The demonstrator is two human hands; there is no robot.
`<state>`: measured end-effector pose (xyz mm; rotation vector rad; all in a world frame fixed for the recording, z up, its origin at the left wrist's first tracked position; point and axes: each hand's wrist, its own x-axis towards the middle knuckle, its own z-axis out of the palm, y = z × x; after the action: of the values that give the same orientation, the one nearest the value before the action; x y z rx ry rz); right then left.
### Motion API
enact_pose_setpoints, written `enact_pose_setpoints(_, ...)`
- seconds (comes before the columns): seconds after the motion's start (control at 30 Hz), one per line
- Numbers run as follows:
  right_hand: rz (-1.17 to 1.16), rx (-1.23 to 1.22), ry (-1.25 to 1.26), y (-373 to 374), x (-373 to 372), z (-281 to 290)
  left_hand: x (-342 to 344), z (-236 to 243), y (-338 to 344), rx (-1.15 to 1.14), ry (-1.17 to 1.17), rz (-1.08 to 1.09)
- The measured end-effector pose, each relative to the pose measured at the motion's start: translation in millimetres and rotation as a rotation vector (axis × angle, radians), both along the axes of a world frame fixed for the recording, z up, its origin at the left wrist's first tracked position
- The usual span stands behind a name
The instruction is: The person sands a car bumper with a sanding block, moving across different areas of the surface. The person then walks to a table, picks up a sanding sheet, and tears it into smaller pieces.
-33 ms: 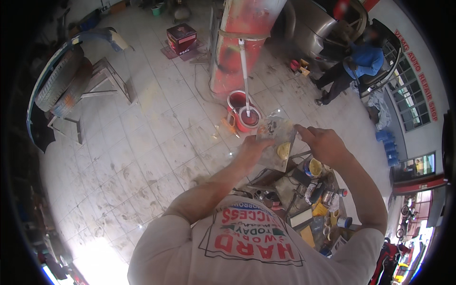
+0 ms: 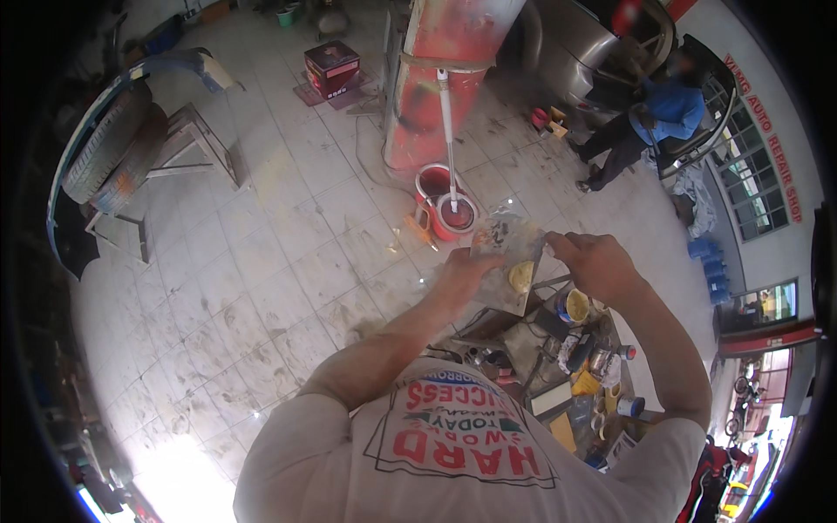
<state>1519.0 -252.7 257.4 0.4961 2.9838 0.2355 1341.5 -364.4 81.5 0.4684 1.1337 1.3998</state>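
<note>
My left hand (image 2: pixel 471 268) grips a flat, greyish, see-through plate (image 2: pixel 510 240) by its left side, thumb across the top. Dark smears mark the plate's far part, and a lump of yellow paste (image 2: pixel 520 276) lies near its right edge. Beside the plate's right edge is my right hand (image 2: pixel 595 264), its fingers bent and pinched together. Whatever is between those fingertips is hidden or too small to name. Below the hands stands an open can with yellow contents (image 2: pixel 577 306).
A cluttered stand (image 2: pixel 558 375) with cans, tape rolls and tools is close on my right. Ahead are a red mop bucket (image 2: pixel 449 228) and a red pillar (image 2: pixel 445 113). Tyres (image 2: pixel 113 157) rest at the left. A person in blue (image 2: pixel 667 113) stands by a car at the far right.
</note>
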Motion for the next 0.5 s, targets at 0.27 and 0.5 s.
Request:
enact_pose_setpoints(0.27,0.106,-0.064,-0.027,-2,-15,2,0,-26,1,0.172,0.225,-0.162)
enact_pose_setpoints(0.5,0.09,-0.028,-0.107,3,-29,6,-16,6,0,-0.035,-0.063,-0.047)
